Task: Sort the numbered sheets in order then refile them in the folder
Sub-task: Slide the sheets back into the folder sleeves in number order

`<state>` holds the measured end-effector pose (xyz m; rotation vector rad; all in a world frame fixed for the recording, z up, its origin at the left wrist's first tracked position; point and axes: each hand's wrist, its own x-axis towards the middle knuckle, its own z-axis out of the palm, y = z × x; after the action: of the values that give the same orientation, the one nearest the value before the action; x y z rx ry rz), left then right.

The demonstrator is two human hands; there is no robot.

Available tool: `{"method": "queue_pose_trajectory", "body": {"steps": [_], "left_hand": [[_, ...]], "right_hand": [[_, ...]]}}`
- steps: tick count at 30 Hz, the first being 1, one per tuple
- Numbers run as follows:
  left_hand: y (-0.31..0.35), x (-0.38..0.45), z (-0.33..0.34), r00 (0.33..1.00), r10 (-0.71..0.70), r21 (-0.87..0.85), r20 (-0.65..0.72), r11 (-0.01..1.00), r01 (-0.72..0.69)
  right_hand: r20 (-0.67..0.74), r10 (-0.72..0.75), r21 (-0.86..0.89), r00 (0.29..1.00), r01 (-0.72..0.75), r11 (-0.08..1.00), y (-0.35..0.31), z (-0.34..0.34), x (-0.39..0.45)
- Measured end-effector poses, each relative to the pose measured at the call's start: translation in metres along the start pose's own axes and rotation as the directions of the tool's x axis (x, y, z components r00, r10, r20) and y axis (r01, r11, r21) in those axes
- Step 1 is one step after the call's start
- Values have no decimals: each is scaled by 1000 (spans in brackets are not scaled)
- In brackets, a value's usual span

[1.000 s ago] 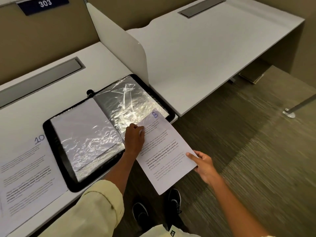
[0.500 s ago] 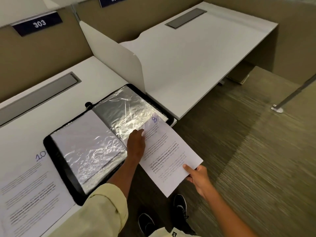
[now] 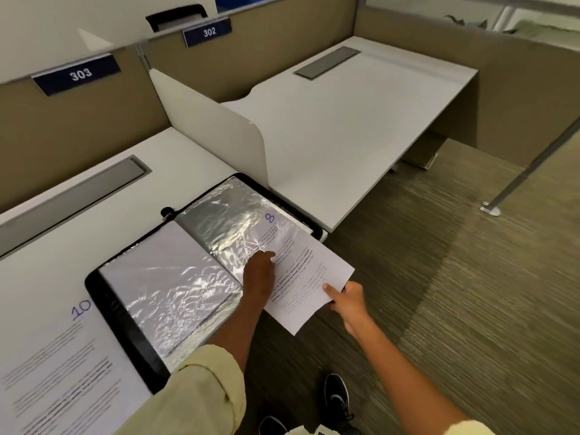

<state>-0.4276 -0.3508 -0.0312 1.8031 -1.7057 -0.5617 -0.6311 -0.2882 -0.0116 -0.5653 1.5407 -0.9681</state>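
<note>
A black folder (image 3: 103, 302) lies open on the white desk, its clear plastic sleeves (image 3: 169, 296) crinkled and shiny. A sheet numbered 8 (image 3: 306, 277) sits partly inside the right-hand sleeve, its lower half sticking out over the desk edge. My left hand (image 3: 260, 271) rests at the mouth of that sleeve, fingertips on the plastic and the paper. My right hand (image 3: 346, 301) pinches the sheet's lower right corner. A sheet numbered 10 (image 3: 59, 372) lies flat on the desk left of the folder.
A white divider panel (image 3: 219, 133) stands just behind the folder, separating desk 303 (image 3: 78, 73) from desk 302 (image 3: 345, 120). Grey cable covers sit at the back of both desks. Carpeted floor and a metal post base (image 3: 491, 210) lie to the right.
The sheet numbered 8 has slid further up into the right sleeve, pushed by my right hand. My view has tilted upward, showing more of the partitions.
</note>
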Motion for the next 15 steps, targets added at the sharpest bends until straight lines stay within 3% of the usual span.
{"method": "queue_pose_trajectory", "body": {"steps": [15], "left_hand": [[-8, 0, -4, 997, -66, -82, 41, 994, 69]], "right_hand": [[32, -17, -132, 999, 21, 991, 5, 18, -14]]}}
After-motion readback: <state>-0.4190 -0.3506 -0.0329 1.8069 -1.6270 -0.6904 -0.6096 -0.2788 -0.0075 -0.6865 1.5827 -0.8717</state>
